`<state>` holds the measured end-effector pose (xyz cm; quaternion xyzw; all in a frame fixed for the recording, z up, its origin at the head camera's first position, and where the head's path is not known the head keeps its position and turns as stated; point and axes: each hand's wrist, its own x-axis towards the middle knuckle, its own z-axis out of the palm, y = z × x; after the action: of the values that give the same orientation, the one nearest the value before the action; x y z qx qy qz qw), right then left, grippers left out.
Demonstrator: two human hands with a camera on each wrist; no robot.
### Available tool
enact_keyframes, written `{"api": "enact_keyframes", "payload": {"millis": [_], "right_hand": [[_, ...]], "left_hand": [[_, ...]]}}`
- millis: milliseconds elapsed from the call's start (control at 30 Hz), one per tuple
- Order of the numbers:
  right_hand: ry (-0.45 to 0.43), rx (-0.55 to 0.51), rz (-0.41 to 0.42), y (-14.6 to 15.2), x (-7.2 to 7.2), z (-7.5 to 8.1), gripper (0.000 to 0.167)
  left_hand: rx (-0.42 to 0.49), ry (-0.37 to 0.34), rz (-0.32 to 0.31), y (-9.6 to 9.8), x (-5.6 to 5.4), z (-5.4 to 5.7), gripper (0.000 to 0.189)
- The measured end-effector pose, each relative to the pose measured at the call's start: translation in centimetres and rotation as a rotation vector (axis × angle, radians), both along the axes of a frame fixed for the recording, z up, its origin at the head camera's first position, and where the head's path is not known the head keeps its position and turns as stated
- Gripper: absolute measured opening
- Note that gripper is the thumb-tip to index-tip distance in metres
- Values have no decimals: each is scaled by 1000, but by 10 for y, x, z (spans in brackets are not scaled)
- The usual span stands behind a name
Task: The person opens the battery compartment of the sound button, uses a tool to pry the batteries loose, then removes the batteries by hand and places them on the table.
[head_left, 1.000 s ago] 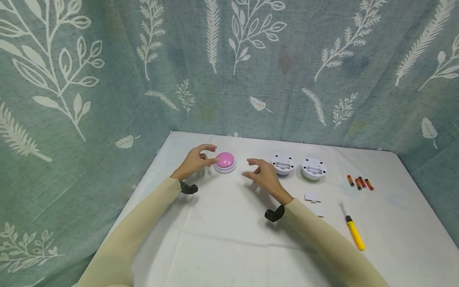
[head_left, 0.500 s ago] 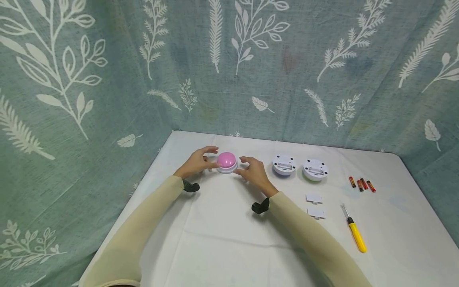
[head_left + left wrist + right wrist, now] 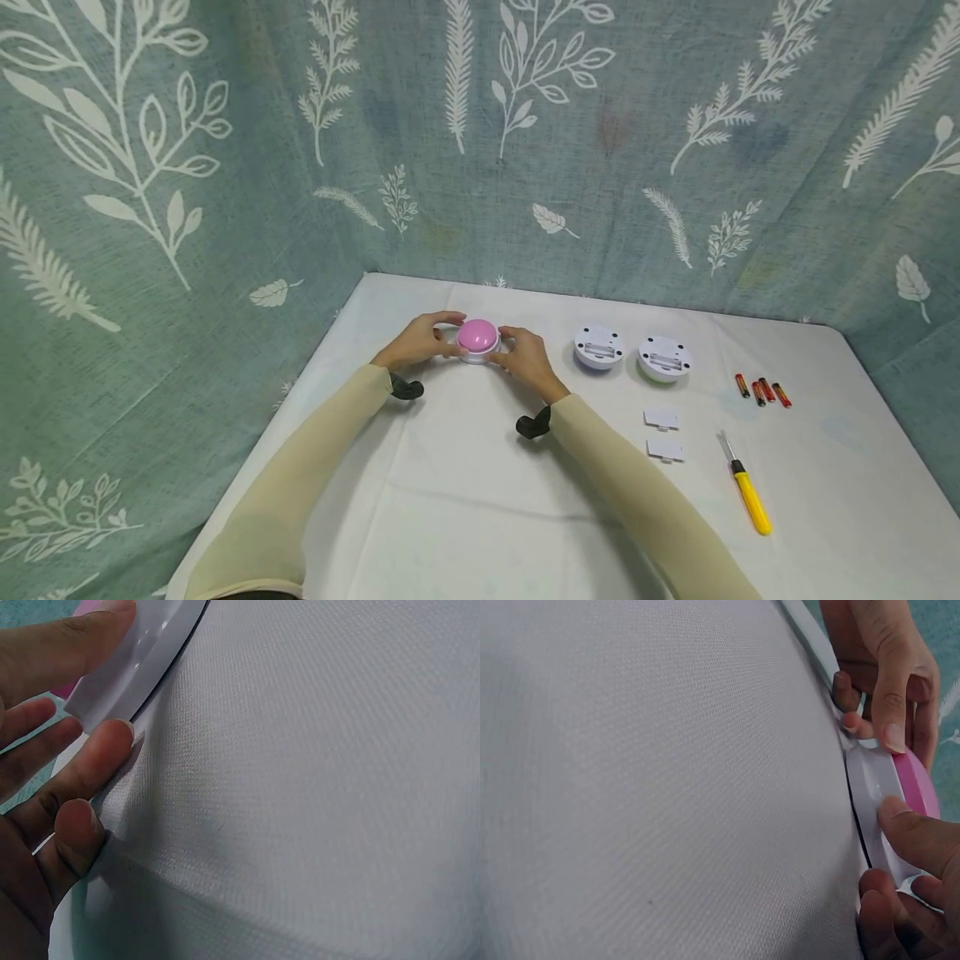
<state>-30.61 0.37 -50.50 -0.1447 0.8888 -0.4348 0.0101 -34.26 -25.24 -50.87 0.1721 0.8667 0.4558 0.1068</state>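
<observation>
Pink-domed push button (image 3: 477, 335) before you, glossy rounded dome (image 3: 917, 782), white circular base (image 3: 871, 774), upright with dome uppermost, base down on the white tablecloth (image 3: 450, 508), held at opposite sides between your left hand (image 3: 418, 340) and right hand (image 3: 529, 362).

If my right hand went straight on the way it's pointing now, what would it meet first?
Most likely the pink-domed button; your right hand has its thumb against the white base. Depth beyond that is unclear.
</observation>
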Motion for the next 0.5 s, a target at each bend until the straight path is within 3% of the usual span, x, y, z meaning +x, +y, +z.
{"api": "enact_keyframes", "payload": {"millis": [233, 500], "right_hand": [[43, 55, 15, -4, -2, 1, 60], [45, 70, 18, -2, -1, 2, 59]], "left_hand": [[-37, 16, -3, 1, 3, 5, 66], [17, -27, -8, 3, 4, 4, 67]]}}
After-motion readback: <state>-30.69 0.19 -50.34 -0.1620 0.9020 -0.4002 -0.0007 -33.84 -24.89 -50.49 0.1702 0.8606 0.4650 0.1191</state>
